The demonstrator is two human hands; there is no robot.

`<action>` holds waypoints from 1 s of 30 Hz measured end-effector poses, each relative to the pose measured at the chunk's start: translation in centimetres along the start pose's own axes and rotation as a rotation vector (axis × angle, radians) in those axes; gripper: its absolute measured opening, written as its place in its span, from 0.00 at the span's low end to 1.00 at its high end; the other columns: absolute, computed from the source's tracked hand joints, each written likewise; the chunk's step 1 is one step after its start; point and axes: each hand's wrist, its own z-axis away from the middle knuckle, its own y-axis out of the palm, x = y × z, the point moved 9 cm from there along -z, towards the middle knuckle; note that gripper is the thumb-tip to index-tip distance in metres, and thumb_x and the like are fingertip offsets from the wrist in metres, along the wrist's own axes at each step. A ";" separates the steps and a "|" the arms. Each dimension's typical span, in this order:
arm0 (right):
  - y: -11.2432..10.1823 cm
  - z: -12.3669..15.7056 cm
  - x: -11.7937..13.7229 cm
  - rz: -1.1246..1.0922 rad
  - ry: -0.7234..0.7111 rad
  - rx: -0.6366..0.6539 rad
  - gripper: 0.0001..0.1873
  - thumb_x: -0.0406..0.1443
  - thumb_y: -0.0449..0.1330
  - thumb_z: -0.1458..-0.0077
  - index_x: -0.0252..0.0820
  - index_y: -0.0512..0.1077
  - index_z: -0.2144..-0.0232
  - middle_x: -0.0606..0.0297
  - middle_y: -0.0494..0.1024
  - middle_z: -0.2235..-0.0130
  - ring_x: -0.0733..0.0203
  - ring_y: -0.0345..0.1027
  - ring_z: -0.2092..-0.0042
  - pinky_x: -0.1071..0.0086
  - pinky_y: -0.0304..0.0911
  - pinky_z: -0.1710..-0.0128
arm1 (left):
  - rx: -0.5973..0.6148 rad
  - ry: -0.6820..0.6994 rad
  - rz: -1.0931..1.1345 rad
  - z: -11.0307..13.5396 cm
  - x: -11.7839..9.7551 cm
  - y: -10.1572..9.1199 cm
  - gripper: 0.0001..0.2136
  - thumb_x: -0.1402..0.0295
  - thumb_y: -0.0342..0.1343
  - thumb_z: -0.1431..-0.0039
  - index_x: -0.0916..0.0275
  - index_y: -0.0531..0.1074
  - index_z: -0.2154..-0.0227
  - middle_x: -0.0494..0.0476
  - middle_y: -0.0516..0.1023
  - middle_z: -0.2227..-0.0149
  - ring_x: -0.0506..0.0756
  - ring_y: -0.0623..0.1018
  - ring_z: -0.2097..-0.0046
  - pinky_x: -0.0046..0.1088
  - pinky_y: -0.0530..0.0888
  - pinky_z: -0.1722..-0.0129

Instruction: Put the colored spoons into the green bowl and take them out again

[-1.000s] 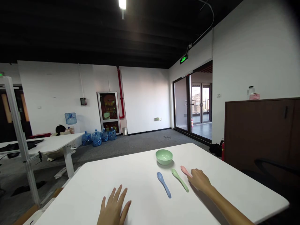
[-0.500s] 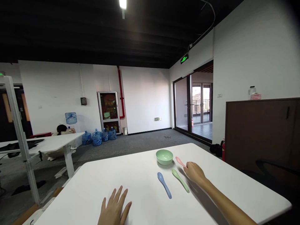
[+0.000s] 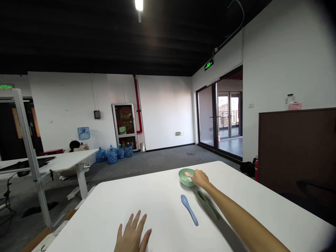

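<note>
My right hand (image 3: 200,179) is closed around the handle of a pink spoon (image 3: 187,174), most of which my fingers hide. The spoon's head is over the inside of a light green bowl (image 3: 183,181) near the table's far edge; whether it touches the bowl I cannot tell. A green spoon (image 3: 208,204) lies in the shadow of my right forearm. Left of it rests a blue spoon (image 3: 189,210), its head pointing away from me. My left hand (image 3: 132,233) is spread palm down at the near side of the white table (image 3: 157,199), holding nothing.
Beyond the table, several blue water bottles (image 3: 112,155) stand on the floor by the wall. A person (image 3: 76,146) is at another white table (image 3: 86,154) on the left. A brown cabinet (image 3: 296,150) stands at the right, with a fire extinguisher (image 3: 256,169) beside it.
My right hand has moved left with the pink spoon, from beside the bowl to over it. The green spoon is now shaded by my arm. My left hand stays spread on the table.
</note>
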 end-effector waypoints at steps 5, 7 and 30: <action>1.1 -0.9 0.2 -0.007 0.006 0.009 0.32 0.55 0.53 0.32 0.31 0.75 0.50 0.40 0.81 0.49 0.45 0.77 0.49 0.63 0.65 0.58 | -0.012 -0.002 -0.035 0.0 0.4 0.4 0.24 0.59 0.42 0.29 0.47 0.66 0.33 0.54 0.67 0.29 0.67 0.66 0.29 0.60 0.68 0.34; 1.6 -1.3 0.0 -0.005 0.025 0.020 0.32 0.55 0.55 0.34 0.31 0.75 0.49 0.40 0.80 0.47 0.44 0.76 0.47 0.63 0.65 0.58 | -0.010 -0.003 -0.035 0.0 0.6 0.5 0.24 0.59 0.42 0.29 0.47 0.66 0.33 0.55 0.67 0.29 0.67 0.66 0.29 0.60 0.68 0.34; -2.8 3.7 -0.6 -0.061 -0.109 -0.124 0.28 0.47 0.47 0.30 0.35 0.78 0.47 0.47 0.80 0.45 0.48 0.72 0.41 0.64 0.62 0.46 | -0.015 -0.002 -0.001 -0.2 0.5 0.4 0.24 0.59 0.44 0.30 0.47 0.67 0.34 0.55 0.68 0.30 0.67 0.66 0.29 0.60 0.67 0.34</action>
